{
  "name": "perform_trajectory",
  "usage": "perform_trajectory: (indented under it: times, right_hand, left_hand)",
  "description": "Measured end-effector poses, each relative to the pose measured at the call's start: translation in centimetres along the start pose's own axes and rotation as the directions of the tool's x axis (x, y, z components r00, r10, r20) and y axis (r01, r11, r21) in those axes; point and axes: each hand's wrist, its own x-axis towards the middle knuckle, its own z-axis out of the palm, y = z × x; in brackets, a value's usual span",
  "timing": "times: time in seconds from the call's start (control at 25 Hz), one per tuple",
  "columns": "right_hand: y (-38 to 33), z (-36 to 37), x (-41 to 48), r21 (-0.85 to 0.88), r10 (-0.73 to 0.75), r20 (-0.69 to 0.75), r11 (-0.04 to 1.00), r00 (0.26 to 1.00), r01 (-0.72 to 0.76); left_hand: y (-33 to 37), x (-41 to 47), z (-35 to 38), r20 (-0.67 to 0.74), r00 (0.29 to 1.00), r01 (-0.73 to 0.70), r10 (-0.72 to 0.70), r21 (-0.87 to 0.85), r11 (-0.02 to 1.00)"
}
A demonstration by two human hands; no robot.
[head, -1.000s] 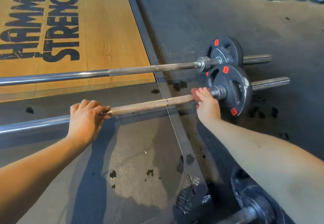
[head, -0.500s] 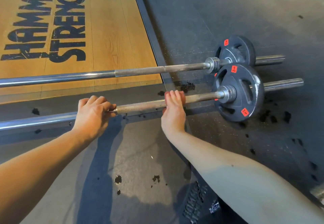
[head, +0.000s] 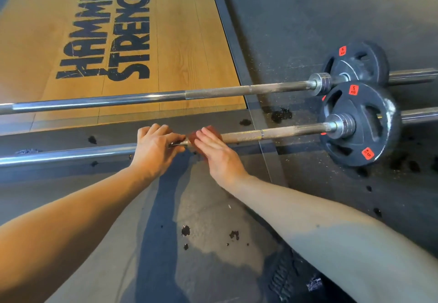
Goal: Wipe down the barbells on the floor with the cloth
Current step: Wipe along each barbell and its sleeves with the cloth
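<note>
Here: left grip (head: 154, 151) clamps barbell (head: 284, 133); right grip (head: 218, 158) flat on cloth (head: 192, 138); plate (head: 369, 113) "5 KG".

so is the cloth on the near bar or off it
On it: the reddish-brown cloth drapes over the near steel barbell, pressed under the flat right hand. Cannot tell if it wraps underneath.

The person's left forearm (head: 71, 219) and left hand (head: 154, 151), right forearm (head: 331, 238) and right hand (head: 218, 158) are all bare skin. A shadow edge crosses the right forearm, which bears one small dark speck.
</note>
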Motion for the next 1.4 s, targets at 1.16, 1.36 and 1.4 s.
perform_trajectory:
  times: [1.16,1.36,1.4]
  right_hand:
    - [-2.2,0.3,1.1,-0.238,-0.002,0.126,0.971,0.992,0.032]
    - [3.8,-5.6,-1.8,-0.293,0.136,0.011,0.948,0.991,-0.127]
    - [5.2,-7.0,-2.6,-0.305,0.178,-0.021,0.936,0.984,-0.176]
  left_hand:
    - [-5.5,-6.0,-5.0,0.031,0.964,0.264,-0.265,0.037,0.964]
    - [-1.0,-4.3,-3.4,0.07,0.989,0.126,-0.127,0.018,0.992]
    - [-0.2,-3.9,-3.0,0.061,0.992,0.11,-0.111,0.011,0.994]
